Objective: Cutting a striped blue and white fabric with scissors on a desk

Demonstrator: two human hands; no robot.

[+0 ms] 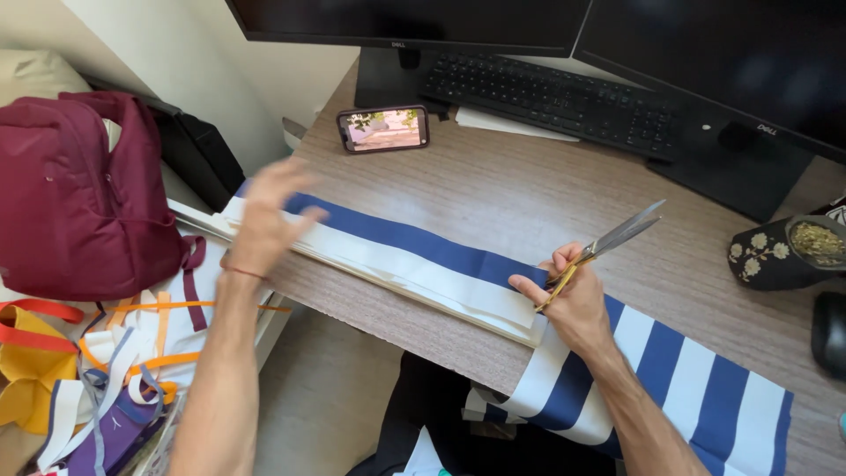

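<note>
Fingers (293,189) of left hand (264,220) motion-blurred over striped fabric (414,251)

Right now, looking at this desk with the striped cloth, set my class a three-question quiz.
1. True or false: the right hand holds scissors.
2. Which colours stripe the fabric?
3. The phone lies: A) beside the keyboard, B) on the backpack, C) under the left hand.

Key: 1 true; 2 blue and white; 3 A.
</note>
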